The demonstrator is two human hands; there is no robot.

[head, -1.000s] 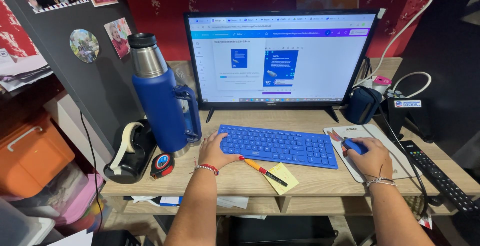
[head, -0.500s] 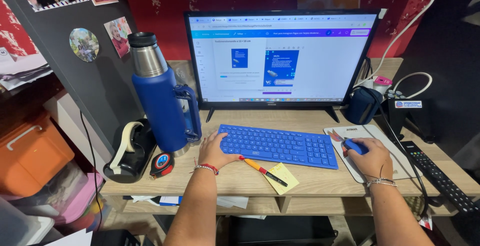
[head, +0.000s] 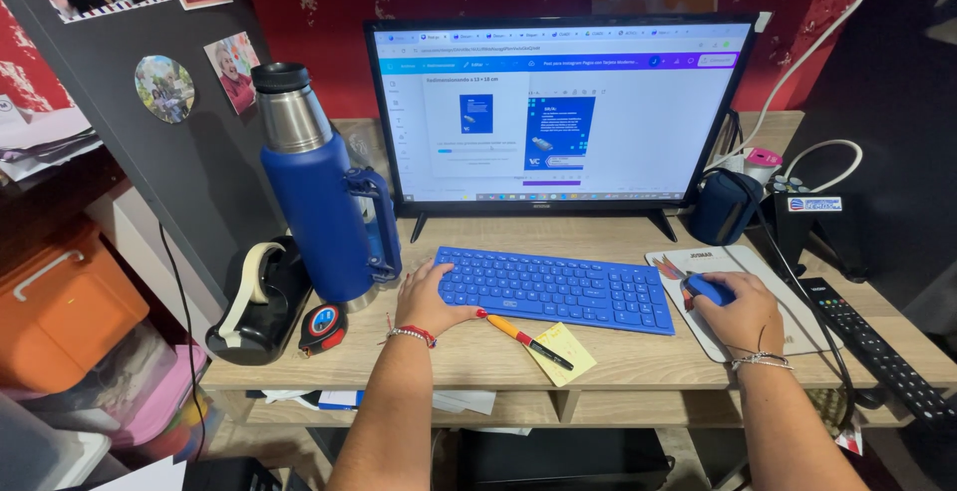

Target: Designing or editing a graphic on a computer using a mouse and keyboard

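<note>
We see the right hand (head: 743,314) cupped over a blue mouse (head: 710,289), fingers curled together on it, on the white mouse pad (head: 698,257) at the right of the desk (head: 638,361). The left hand (head: 431,297) lies flat at the near left corner of the blue keyboard (head: 558,287), fingers a little apart, touching the keys. Both forearms reach from the near edge toward the monitor (head: 558,112), wrists low. A pen (head: 528,339) lies on a yellow note (head: 563,351) just near the keyboard, probably for easy reach. The blue thermos (head: 324,207) stands left, beside a tape dispenser (head: 257,302)
</note>
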